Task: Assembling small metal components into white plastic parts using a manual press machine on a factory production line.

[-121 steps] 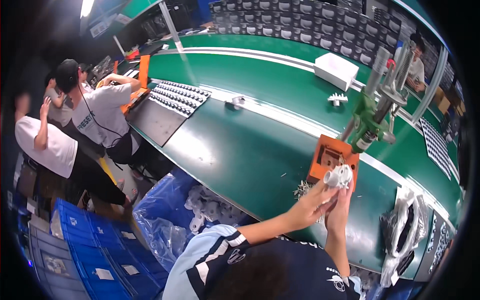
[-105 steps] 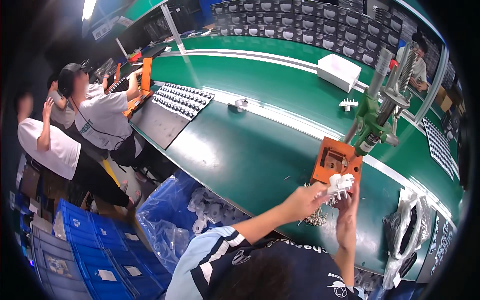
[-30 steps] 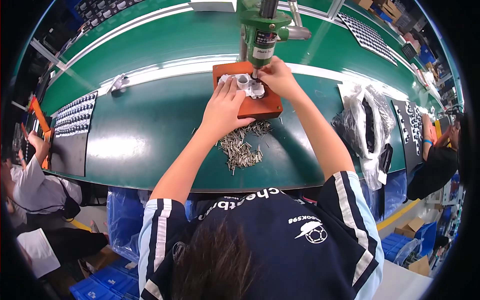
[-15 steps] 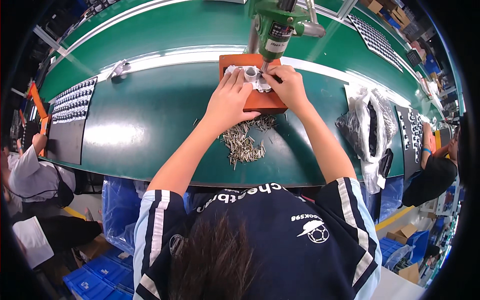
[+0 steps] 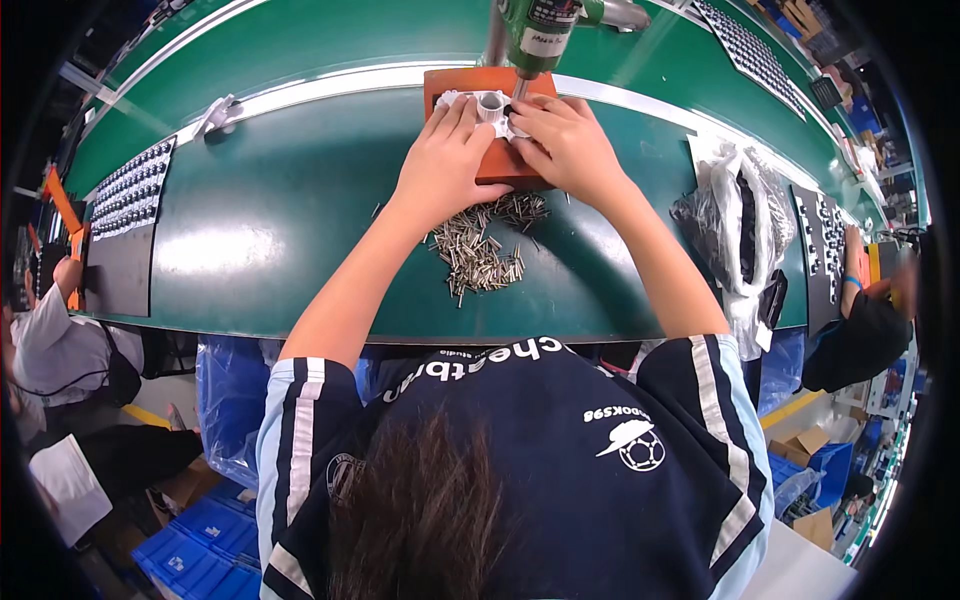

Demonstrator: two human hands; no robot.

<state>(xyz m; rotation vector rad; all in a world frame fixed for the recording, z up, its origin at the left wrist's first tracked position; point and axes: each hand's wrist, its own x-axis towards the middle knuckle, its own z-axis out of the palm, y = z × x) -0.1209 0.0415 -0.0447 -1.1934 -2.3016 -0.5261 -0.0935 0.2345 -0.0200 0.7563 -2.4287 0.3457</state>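
Observation:
A pale metal housing (image 5: 491,106) with a round raised collar sits on an orange block (image 5: 500,166) under a green press (image 5: 541,32). The press's thin rod comes down beside the collar, close to the fingers of my right hand. My left hand (image 5: 444,158) grips the housing's left side, fingers over its top and thumb low against the block's front. From the right, my right hand (image 5: 572,145) holds the housing's other side, its fingertips partly hiding a small black spot by the collar. Many small metal pins (image 5: 478,258) lie in a loose pile before the block.
A clear plastic bag (image 5: 738,220) of dark parts stands at the right. Boards of small parts lie at the left (image 5: 130,190), right (image 5: 822,245) and far right (image 5: 752,55). A whitish piece (image 5: 215,118) lies far left. People work at both sides.
My right hand has gone from a pinch by the rod to lying over the housing's right side with fingers extended. My left hand keeps its hold. The whole view has shifted slightly.

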